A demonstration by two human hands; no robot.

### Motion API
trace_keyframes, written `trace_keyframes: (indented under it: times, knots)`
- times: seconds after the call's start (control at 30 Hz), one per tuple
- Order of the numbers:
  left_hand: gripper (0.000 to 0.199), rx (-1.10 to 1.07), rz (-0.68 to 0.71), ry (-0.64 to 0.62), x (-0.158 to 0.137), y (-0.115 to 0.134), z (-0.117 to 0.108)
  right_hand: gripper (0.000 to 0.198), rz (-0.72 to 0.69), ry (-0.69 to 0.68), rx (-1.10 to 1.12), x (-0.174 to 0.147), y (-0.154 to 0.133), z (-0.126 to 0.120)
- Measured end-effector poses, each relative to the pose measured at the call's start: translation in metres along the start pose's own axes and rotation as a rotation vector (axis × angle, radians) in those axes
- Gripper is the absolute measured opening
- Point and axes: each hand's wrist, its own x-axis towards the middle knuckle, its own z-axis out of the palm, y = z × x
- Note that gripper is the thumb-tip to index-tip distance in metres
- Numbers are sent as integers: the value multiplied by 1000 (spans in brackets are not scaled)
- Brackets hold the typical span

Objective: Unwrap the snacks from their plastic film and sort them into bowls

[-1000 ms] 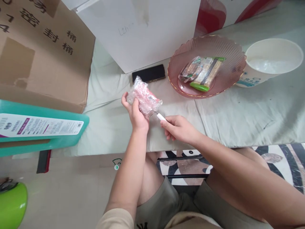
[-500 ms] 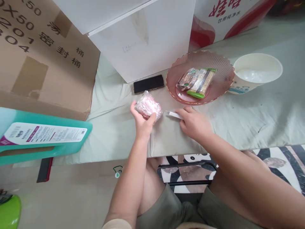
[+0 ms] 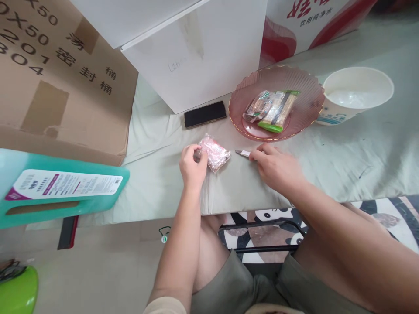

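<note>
My left hand (image 3: 192, 165) pinches the left end of a pink snack packet in clear wrapping (image 3: 214, 152), which rests on the pale green cloth of the table (image 3: 327, 165). My right hand (image 3: 276, 167) lies on the cloth a little to the right, its fingertips on a small white utility knife (image 3: 242, 153) whose blade tip points left toward the packet. The knife lies flat on the table.
A pink ribbed glass plate (image 3: 304, 93) with several wrapped snacks stands behind my right hand, a white paper bowl (image 3: 358, 93) to its right. A black phone (image 3: 204, 114) lies by a white box (image 3: 196, 52). A cardboard box (image 3: 59, 74) and a teal stool (image 3: 62, 187) are at the left.
Both hands came down from above the table edge to the cloth. The packet went from held upright to lying on the table. The knife now lies flat under my right fingertips.
</note>
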Motion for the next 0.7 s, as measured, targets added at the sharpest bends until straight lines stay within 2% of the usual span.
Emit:
trace_keyframes:
  times: [0.03, 0.13, 0.23, 0.33, 0.43, 0.53, 0.63, 0.7]
  knots:
    - [5, 5, 13, 13, 0, 1, 0, 32, -12, 3, -17, -1, 0, 1]
    - [8, -55, -40, 50, -2, 5, -2, 33, -29, 36, -72, -6, 2, 3]
    - [10, -300, -233, 47, -2, 9, -4, 28, -30, 95, -122, -12, 1, 3]
    - [13, -577, -461, -71, -2, 14, -5, 23, -82, 180, -57, -14, -4, 2]
    - [15, -672, -555, -204, -3, 17, -5, 31, -150, 251, 129, -12, -10, 3]
    - [14, -671, -502, -210, -4, 17, -4, 45, -243, 232, 305, -5, -16, 10]
    - [14, -599, -342, -152, -6, 12, -1, 51, -294, 165, 398, 4, -20, 18]
    - [16, -510, -242, -159, -7, 9, 0, 51, -282, 154, 425, 10, -22, 21]
